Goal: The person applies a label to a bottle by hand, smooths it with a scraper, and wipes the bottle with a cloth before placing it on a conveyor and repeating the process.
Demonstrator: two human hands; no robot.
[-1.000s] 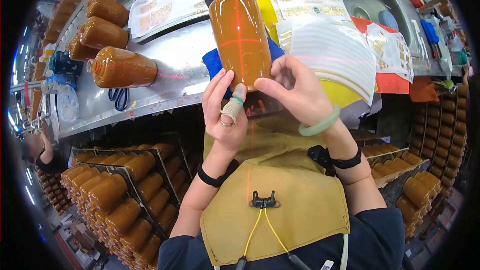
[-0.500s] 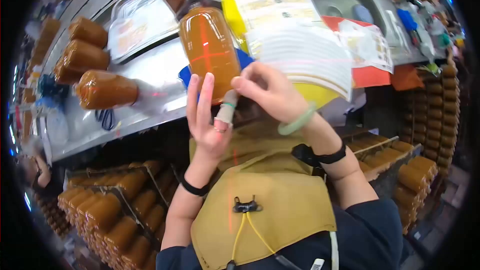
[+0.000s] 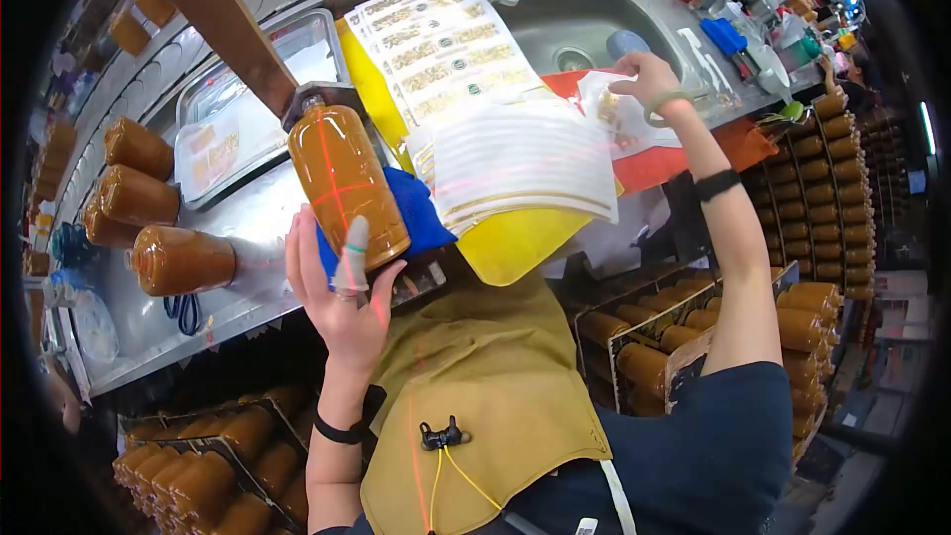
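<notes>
A glossy brown bottle point(image 3: 342, 173) lies tilted on a blue cloth point(image 3: 421, 208), its neck at a dark holder on a wooden arm point(image 3: 223, 20). Red light lines cross its side. My left hand point(image 3: 347, 307) is at the bottle's base, fingers stretched and apart; a finger with a pale cover point(image 3: 352, 263) overlaps the glass-like surface. Over on the right, my right hand point(image 3: 649, 84) is above a white sheet with small printed pieces point(image 3: 619, 124), thumb and fingers apart. That sheet lies on an orange-red mat point(image 3: 649, 170). I see nothing held in it.
Printed label sheets point(image 3: 436, 40) and stacked white strips point(image 3: 520, 159) lie on a yellow sheet point(image 3: 515, 243). Behind is a sink point(image 3: 584, 25). Several brown bottles point(image 3: 183, 260) and a metal tray point(image 3: 253, 163) are at left. Racks of bottles point(image 3: 639, 367) stand below both sides.
My right hand has moved from the bottle's base out to the right, over the printed sheet. My left hand remains by the base. The head view has shifted to the right.
</notes>
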